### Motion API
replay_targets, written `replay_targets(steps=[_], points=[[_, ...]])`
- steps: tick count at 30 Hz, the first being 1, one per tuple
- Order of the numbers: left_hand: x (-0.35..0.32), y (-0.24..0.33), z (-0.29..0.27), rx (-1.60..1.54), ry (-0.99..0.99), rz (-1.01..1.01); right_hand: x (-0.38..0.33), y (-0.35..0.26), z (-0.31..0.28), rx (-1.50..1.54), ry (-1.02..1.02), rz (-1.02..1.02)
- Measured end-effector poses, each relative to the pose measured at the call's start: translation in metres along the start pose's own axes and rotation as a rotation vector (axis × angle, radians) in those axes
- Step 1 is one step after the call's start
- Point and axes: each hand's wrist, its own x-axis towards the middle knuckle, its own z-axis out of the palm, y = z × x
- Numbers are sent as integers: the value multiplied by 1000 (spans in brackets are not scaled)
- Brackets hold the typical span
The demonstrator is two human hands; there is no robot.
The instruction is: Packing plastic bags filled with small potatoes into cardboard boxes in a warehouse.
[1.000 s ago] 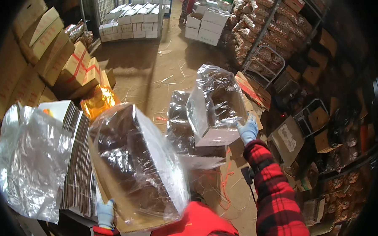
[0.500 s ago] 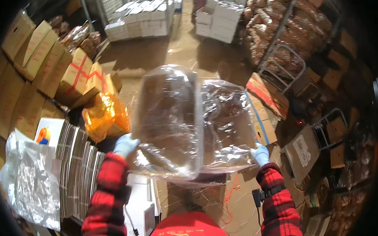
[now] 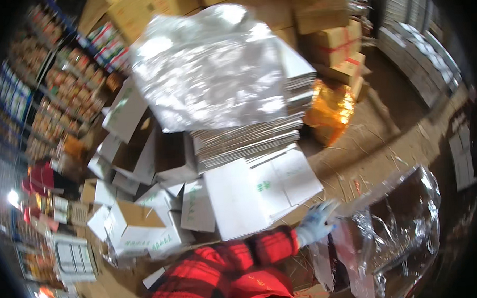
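My left hand point(image 3: 316, 224), in a pale blue glove, reaches to the right with its fingers stretched out and slightly blurred. It is beside the near left edge of a clear plastic bag point(image 3: 396, 227), which looks spread over an open box; brown shows through the film. Whether the fingertips touch the film is hard to tell. My right hand is outside the picture. Flat white cartons point(image 3: 261, 188) lie just beyond my left forearm. Behind them rises a stack of folded cardboard point(image 3: 249, 143), topped by a crumpled silvery plastic sheet point(image 3: 214, 70).
Open white boxes point(image 3: 140, 222) crowd the left side. An orange plastic-wrapped bundle point(image 3: 330, 110) sits right of the stack, with brown cartons point(image 3: 335, 43) behind it. Shelves of packed goods point(image 3: 70, 76) stand at the far left. Straw-like bits litter the floor point(image 3: 366, 148).
My view has swung left, bringing the stack and white boxes to the middle. The clear bag now appears at the lower right. My right hand has left the picture; my left hand's fingers have straightened.
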Motion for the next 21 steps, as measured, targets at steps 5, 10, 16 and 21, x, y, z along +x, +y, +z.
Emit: replay_targets(steps=[5, 10, 16, 21], points=[[-204, -180, -68, -22, -246, -406, -48, -232, 14, 970, -475, 402], [-391, -330, -123, -79, -37, -919, -231, -395, 4, 1126, -1432, 563], [-586, -443, -328, 370, 1382, -1893, -393, -512, -48, 788, -2067, -642], [-641, -511, -435, 969, 804, -1864, -413, -554, -51, 503, -1856, -957]])
